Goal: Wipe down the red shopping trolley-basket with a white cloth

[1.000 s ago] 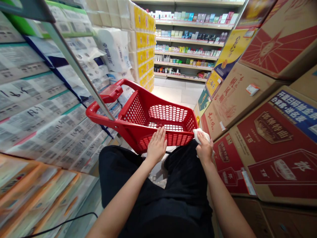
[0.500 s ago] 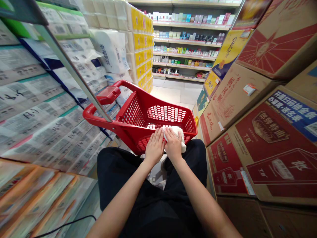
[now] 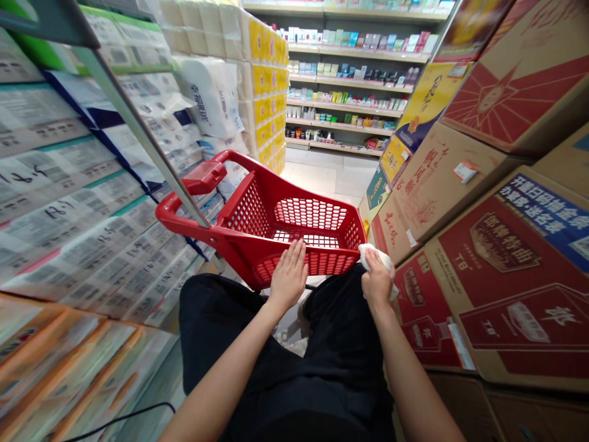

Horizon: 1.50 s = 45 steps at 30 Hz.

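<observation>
A red plastic shopping basket (image 3: 239, 245) with perforated walls and a long metal pull handle (image 3: 138, 135) stands before my knees. My left hand (image 3: 289, 273) lies flat with straight fingers against the near side of the basket, just under its rim. At the right end of that side, my right hand (image 3: 378, 283) is closed round a crumpled white cloth (image 3: 370, 252). The cloth touches the basket's near right corner. Part of the cloth hangs behind my fingers, so its full shape is hidden.
Stacked paper packs (image 3: 105, 209) rise close on the left, with toilet roll packs (image 3: 267, 92) beyond. Brown and red cartons (image 3: 460, 258) wall in the right. Shelves of small goods (image 3: 350, 86) stand past the tiled floor (image 3: 324, 175). A black cable (image 3: 133, 415) lies lower left.
My right hand has slid right with the cloth, from the middle of the basket's near side to its right corner. My left hand stays about where it was.
</observation>
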Tool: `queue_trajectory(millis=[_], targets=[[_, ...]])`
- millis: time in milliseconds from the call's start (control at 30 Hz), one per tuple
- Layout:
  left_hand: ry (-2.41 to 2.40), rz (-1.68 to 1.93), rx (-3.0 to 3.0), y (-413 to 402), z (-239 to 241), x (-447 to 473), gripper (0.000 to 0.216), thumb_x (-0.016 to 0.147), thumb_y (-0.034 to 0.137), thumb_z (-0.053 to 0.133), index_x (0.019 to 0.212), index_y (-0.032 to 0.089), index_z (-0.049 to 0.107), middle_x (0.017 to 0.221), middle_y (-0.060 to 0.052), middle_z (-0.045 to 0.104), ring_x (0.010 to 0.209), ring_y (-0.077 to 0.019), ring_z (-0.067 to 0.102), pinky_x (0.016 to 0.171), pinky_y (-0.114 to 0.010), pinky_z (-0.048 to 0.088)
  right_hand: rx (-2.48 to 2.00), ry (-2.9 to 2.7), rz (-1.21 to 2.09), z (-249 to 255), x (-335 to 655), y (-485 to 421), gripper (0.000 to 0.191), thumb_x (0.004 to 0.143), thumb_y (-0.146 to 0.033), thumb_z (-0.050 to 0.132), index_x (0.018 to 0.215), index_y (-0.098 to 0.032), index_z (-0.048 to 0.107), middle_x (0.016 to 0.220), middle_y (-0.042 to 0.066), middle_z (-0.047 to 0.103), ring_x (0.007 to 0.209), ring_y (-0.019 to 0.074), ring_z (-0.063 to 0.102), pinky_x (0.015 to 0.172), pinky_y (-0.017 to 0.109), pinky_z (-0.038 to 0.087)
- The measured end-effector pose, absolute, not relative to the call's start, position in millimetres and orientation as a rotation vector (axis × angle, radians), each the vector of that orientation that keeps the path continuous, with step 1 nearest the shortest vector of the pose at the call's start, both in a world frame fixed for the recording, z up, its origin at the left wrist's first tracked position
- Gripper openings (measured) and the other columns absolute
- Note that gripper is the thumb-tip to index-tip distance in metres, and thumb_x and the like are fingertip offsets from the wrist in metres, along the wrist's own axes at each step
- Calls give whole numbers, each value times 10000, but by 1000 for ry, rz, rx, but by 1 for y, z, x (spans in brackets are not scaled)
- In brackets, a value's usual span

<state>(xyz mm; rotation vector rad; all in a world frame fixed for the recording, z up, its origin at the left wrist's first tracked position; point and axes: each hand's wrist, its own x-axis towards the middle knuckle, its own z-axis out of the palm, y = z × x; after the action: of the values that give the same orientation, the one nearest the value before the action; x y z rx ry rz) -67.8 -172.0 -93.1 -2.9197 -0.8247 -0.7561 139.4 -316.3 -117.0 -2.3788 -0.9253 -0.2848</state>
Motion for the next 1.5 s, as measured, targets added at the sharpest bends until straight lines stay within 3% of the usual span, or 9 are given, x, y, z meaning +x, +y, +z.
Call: queue_trajectory(millis=[333, 500, 800, 1200, 1367, 1500], targets=[[-819, -717, -2918, -170, -94, -69, 542, 989, 249, 304, 1508, 98, 262, 1589, -73, 256, 1488, -192, 166, 1208, -380, 228, -2198, -1417, -186, -80, 31, -233, 640, 786, -36, 383, 1391, -218, 484, 1448, 62, 505, 1385, 177, 406, 1183, 496, 87], [-822, -743, -2904, -171, -94, -68, 558, 990, 259, 313, 1522, 115, 225, 1591, -74, 249, 1488, -190, 165, 1207, -383, 230, -2180, -1457, -274, -88, 55, -258, 666, 774, -12, 371, 1386, -246, 489, 1432, 46, 525, 1365, 157, 434, 1188, 488, 39], [-829, -771, -2923, -171, -94, -68, 559, 996, 272, 309, 1525, 115, 218, 1594, -74, 240, 1485, -202, 180, 1204, -385, 232, -2382, -1001, -285, -116, 140, -320, 676, 704, -38, 375, 1331, -217, 553, 1423, 45, 534, 1343, 179, 463, 1168, 495, 143], [-816, -744, -2917, -171, -94, -68, 558, 988, 234, 302, 1526, 115, 213, 1587, -74, 261, 1486, -198, 174, 1202, -389, 237, -2210, -1415, -152, -77, 31, -236, 612, 809, -46, 392, 1386, -220, 494, 1440, 67, 513, 1383, 187, 411, 1182, 499, 94], [-816, -761, -2913, -172, -92, -68, 581, 986, 243, 311, 1538, 134, 166, 1587, -77, 258, 1484, -201, 178, 1201, -395, 241, -2187, -1438, -242, -86, 56, -261, 670, 772, -12, 383, 1389, -252, 487, 1427, 44, 531, 1361, 161, 439, 1189, 488, 40], [-827, -749, -2916, -172, -93, -68, 569, 994, 261, 303, 1533, 121, 187, 1593, -79, 236, 1485, -198, 175, 1204, -388, 234, -2284, -1205, -298, -105, 104, -299, 690, 738, -25, 374, 1374, -258, 504, 1428, 38, 531, 1349, 161, 454, 1175, 489, 102]])
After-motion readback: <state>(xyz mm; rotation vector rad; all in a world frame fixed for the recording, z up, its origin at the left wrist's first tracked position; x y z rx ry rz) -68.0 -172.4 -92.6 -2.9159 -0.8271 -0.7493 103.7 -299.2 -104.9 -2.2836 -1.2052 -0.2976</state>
